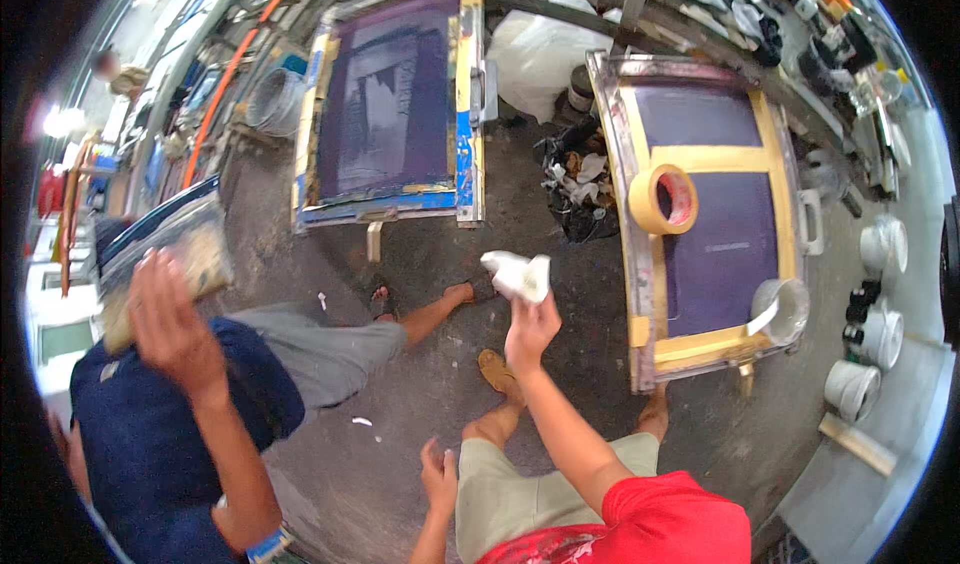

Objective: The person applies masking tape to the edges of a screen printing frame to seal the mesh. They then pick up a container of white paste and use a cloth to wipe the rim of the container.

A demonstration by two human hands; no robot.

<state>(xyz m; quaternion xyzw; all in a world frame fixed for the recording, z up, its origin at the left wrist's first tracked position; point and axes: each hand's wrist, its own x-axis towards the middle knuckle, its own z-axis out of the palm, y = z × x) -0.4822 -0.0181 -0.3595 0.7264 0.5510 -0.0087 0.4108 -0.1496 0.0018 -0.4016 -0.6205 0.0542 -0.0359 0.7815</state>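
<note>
My right hand (532, 332) is raised in front of me, closed on a crumpled white rag (518, 274); whether it is cloth or paper I cannot tell. Down by my left thigh hangs my left hand (438, 479), holding nothing, its fingers loosely apart. To the right of the rag stands a screen-printing frame (700, 157) with purple mesh, edged and crossed with yellow tape. On it rest a roll of yellow tape (646, 201) and, at its lower right corner, a clear plastic tub (792, 312).
A second purple screen (385, 94) with blue and yellow tape is ahead left. Between the screens sits a black rubbish bag (585, 226). A co-worker in a navy shirt (150, 454) is close on my left, one hand (172, 329) raised. Several white tubs (884, 246) line the right side.
</note>
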